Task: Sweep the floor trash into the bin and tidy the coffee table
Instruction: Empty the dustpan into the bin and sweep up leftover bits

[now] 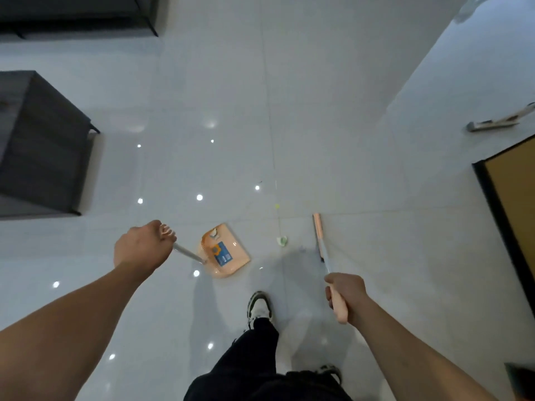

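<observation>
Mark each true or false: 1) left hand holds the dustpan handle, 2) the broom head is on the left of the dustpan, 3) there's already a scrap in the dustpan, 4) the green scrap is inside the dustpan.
1) True. The left hand grips the dustpan handle.
2) False. The broom head sits to the right of the dustpan; the right hand grips its handle.
3) True. A white scrap lies at the pan's back.
4) False. The green scrap lies on the floor, between dustpan and broom head.
</observation>
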